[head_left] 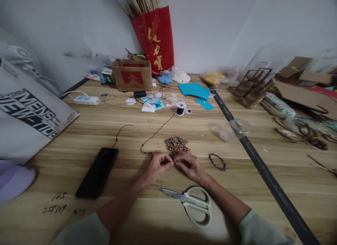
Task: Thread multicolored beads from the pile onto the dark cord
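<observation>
My left hand (159, 165) and my right hand (190, 166) meet fingertip to fingertip on the wooden table (79, 132), both pinched. The left pinches the beaded end of a black cord (158, 131) that runs back to a small spool (180, 109). The right pinches something tiny at the cord's tip, too small to name. A pile of coloured beads (177, 145) lies just beyond my fingers. A finished bead bracelet (217, 161) lies to the right of my right hand.
Scissors (192, 201) lie between my forearms. A black phone (97, 172) rests to the left, and a clear plastic cup (235, 129) lies on its side to the right. A cardboard box (132, 75), red bag (155, 39), blue paper (194, 89) and wooden parts (252, 86) crowd the far edge.
</observation>
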Demonstrator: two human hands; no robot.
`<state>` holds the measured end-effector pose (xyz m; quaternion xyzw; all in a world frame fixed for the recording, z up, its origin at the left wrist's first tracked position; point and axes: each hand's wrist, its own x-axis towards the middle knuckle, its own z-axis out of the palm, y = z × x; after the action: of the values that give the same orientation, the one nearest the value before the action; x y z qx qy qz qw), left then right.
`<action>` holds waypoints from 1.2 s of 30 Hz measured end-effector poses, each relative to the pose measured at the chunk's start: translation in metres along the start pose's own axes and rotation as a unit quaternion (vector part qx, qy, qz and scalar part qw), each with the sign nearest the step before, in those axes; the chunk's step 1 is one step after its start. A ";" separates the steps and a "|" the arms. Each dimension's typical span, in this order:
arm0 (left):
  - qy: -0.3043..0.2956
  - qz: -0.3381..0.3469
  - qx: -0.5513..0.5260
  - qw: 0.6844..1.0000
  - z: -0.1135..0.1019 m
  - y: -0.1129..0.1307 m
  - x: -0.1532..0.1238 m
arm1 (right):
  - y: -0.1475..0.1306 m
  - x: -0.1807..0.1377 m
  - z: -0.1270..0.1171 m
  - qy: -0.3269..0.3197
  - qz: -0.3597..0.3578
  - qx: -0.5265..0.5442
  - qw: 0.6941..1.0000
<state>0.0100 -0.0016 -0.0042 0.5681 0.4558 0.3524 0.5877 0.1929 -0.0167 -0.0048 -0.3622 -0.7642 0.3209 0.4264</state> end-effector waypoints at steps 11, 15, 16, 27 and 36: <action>-0.004 0.004 0.010 1.000 0.000 0.003 0.000 | 0.001 -0.001 0.001 -0.005 0.004 -0.003 1.000; -0.003 0.006 0.018 1.000 0.000 0.003 -0.001 | -0.001 0.000 0.000 -0.006 -0.011 -0.004 1.000; -0.004 0.006 0.019 1.000 0.000 0.003 -0.001 | -0.002 0.001 0.000 -0.007 -0.016 -0.005 1.000; -0.025 0.004 0.000 1.000 -0.001 0.002 -0.001 | -0.003 0.001 0.001 0.001 -0.029 -0.011 1.000; -0.061 -0.005 -0.031 0.998 -0.006 -0.001 0.000 | -0.002 0.000 0.001 0.003 -0.037 -0.008 0.999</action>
<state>0.0047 0.0004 -0.0049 0.5676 0.4106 0.3288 0.6333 0.1912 -0.0177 -0.0041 -0.3387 -0.7782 0.2974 0.4374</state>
